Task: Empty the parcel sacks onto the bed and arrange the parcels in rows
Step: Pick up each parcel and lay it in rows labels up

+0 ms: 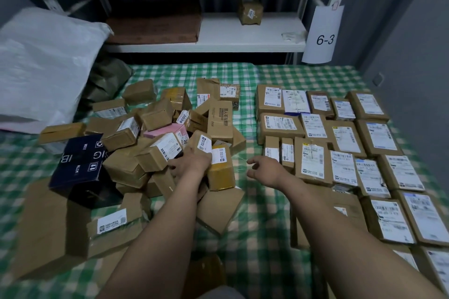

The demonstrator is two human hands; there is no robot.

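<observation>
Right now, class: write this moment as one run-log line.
phase: sorting | left hand: in loose pile, grip unclear | right hand: empty, near rows

matt brown cardboard parcels (155,153) with glossy tape and paper labels lie on a checked cloth bedsheet (255,226).

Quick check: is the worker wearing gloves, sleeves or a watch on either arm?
No. Left hand and right hand are ungloved; left forearm and right forearm are bare to the frame edge, no sleeve showing. No watch, band or ring visible.
</observation>
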